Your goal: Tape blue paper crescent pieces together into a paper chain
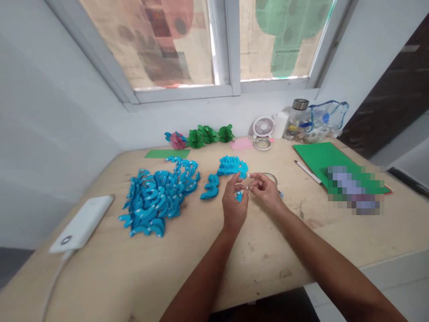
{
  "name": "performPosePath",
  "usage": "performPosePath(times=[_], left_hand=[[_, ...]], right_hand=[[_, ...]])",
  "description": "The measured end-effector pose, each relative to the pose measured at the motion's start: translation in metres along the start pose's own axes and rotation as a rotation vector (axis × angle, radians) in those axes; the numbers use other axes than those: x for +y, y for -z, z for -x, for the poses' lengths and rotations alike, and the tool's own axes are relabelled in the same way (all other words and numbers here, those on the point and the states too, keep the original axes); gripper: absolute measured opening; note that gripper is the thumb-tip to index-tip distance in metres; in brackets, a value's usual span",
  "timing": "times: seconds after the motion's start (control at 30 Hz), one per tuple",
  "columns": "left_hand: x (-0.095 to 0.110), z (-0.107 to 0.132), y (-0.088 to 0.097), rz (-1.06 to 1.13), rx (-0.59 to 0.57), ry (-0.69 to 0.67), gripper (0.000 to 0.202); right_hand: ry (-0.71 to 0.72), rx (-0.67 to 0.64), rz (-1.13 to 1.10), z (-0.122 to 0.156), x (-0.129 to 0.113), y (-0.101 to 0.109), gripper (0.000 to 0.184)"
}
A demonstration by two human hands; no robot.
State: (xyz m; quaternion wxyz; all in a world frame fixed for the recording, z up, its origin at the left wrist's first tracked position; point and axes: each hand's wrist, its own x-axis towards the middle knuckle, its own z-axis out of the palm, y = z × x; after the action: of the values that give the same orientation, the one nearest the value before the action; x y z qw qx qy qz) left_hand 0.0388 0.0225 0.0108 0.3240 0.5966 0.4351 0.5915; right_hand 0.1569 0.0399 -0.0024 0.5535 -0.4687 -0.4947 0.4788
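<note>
My left hand (234,203) and my right hand (266,190) meet above the table, fingertips nearly touching. Both are closed in a pinch around a small white piece (247,188), perhaps tape or its backing. Another white bit (248,175) shows at the fingertips just above. Between my left thumb and fingers a blue paper piece (239,197) with a white spot is visible; whether it is held or lies on the table I cannot tell. Just beyond my hands sits a row of folded blue paper pieces (231,165). A ring-shaped roll (271,178) is partly hidden behind my right hand.
Left lies a big heap of blue paper pieces (157,197), with a smaller blue group (210,187) beside it. A white power bank (83,221) with a cable is farther left. Along the wall are green paper shapes (208,134), a fan (263,127) and a bottle (295,120).
</note>
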Motion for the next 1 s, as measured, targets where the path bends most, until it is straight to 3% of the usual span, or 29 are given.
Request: performPosePath(times=[0.27,0.5,0.67,1.0], left_hand=[[-0.003,-0.002,0.001,-0.013,0.029,0.012,0.032],[-0.010,-0.010,0.005,0.107,0.108,0.148,0.041],[-0.022,-0.011,0.006,0.154,0.147,0.229,0.047],[-0.025,-0.012,0.006,0.174,0.163,0.234,0.045]], right_hand=[[-0.019,-0.017,0.017,0.001,-0.001,-0.004,0.037],[0.004,-0.003,0.088,-0.002,-0.001,0.004,0.037],[0.032,0.023,0.235,-0.007,0.005,0.016,0.032],[0.072,0.154,0.684,-0.017,0.013,0.052,0.033]])
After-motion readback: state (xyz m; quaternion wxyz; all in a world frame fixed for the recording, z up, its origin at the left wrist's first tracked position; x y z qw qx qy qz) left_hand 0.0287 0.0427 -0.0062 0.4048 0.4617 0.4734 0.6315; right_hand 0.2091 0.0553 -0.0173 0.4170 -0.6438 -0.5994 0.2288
